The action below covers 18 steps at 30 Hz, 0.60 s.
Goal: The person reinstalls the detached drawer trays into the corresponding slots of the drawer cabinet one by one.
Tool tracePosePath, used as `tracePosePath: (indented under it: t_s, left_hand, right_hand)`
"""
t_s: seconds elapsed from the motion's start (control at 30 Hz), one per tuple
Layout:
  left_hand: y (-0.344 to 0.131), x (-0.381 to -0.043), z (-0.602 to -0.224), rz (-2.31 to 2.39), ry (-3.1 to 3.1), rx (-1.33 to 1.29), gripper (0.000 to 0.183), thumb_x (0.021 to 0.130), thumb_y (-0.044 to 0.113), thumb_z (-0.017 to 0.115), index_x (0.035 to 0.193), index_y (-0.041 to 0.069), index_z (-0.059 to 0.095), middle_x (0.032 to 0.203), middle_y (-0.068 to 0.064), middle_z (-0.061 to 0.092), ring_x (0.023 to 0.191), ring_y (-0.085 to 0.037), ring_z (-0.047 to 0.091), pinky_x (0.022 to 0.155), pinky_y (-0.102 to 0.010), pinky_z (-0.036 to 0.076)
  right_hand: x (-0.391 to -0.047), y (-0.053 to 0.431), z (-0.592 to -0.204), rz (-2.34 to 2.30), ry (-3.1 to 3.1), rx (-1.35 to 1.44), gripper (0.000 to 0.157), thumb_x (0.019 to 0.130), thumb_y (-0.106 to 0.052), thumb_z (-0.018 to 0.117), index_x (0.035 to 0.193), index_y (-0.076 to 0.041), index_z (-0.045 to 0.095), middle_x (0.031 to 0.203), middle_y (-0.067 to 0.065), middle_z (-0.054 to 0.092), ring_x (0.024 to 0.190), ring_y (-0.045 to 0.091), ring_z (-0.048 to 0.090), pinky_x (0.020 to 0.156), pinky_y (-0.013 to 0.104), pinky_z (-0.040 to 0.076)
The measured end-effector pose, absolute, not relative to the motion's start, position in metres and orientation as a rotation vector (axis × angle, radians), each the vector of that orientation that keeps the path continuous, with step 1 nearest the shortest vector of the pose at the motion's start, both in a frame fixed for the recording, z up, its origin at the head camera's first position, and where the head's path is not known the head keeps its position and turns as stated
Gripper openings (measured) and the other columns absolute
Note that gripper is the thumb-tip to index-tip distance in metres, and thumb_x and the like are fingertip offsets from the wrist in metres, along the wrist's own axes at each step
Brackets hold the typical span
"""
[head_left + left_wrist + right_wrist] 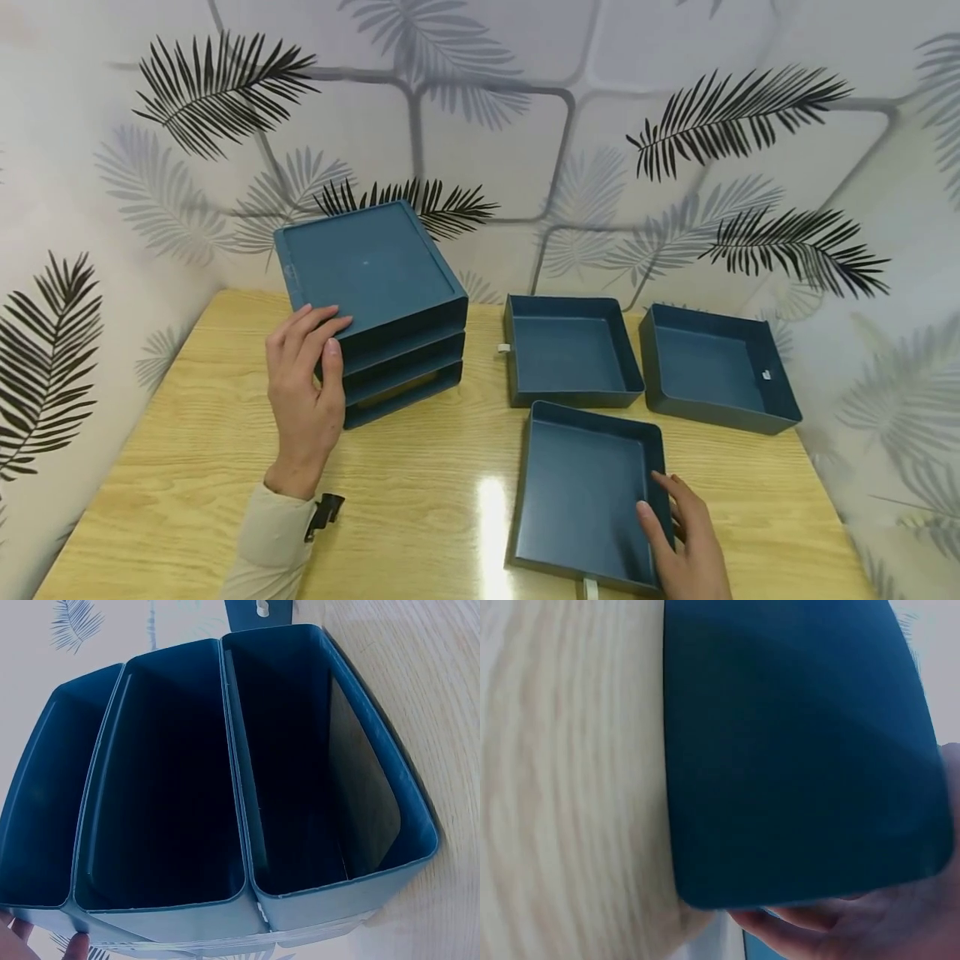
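A dark blue drawer cabinet (pixel 375 267) with three open slots stands at the left. My left hand (pixel 303 392) rests at its left front corner, fingertips on the top and thumb by the front edge. In the left wrist view the cabinet's slots (pixel 161 787) appear hollow, with my left fingertips (pixel 75 947) against its side. Near the front of the table lies a blue drawer (pixel 581 492). My right hand (pixel 690 542) holds that drawer's right wall, thumb inside, other fingers partly hidden behind the wall. A blue panel (pixel 802 765) fills much of the right wrist view.
Behind the near drawer lie two more blue drawers, one in the middle (pixel 570 346) and one at the right (pixel 712 358). Small pale tabs show on the drawers. A patterned wall (pixel 487 150) rises behind the wooden table (pixel 420 500).
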<state>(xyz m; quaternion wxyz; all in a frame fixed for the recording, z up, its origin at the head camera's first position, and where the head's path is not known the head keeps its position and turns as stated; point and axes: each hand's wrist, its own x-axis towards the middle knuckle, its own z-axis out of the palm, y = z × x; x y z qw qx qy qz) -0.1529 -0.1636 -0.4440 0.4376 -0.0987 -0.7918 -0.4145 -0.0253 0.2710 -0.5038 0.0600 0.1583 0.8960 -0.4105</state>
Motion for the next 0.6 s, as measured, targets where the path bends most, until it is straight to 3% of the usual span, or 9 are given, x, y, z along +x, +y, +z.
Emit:
tracePosePath:
  t_s: [0.2,0.33,0.6]
  left_hand:
    - [-0.165,-0.153,-0.442,-1.040,-1.956,-0.259,0.029,0.106,0.010,0.053,0.124,0.011,0.077,0.137,-0.011,0.069,0.143,-0.032,0.048,0.124,-0.048,0.032]
    - [-0.164,-0.154,-0.442,-1.045,-1.954,-0.261,0.030,0.106,0.010,0.053,0.124,0.011,0.076,0.138,-0.011,0.069,0.143,-0.032,0.048,0.124,-0.047,0.032]
    - [-0.164,-0.152,-0.443,-1.037,-1.960,-0.257,0.030,0.106,0.011,0.052,0.124,0.012,0.076,0.138,-0.010,0.069,0.143,-0.032,0.048,0.124,-0.047,0.032]
  right_hand:
    - [-0.020,0.275,-0.503,-1.094,2.679,0.383,0.061,0.103,-0.052,0.059,0.147,-0.010,0.057,0.168,0.035,0.017,0.149,0.060,0.030,0.110,0.071,0.044]
    - [-0.017,0.280,-0.505,-1.020,2.630,0.316,0.068,0.097,-0.055,0.066,0.149,-0.012,0.055,0.168,0.036,0.013,0.147,0.064,0.029,0.107,0.074,0.044]
    - [-0.006,0.287,-0.512,-1.026,2.508,0.150,0.088,0.084,-0.043,0.085,0.156,-0.014,0.044,0.166,0.041,0.000,0.146,0.071,0.017,0.102,0.080,0.041]
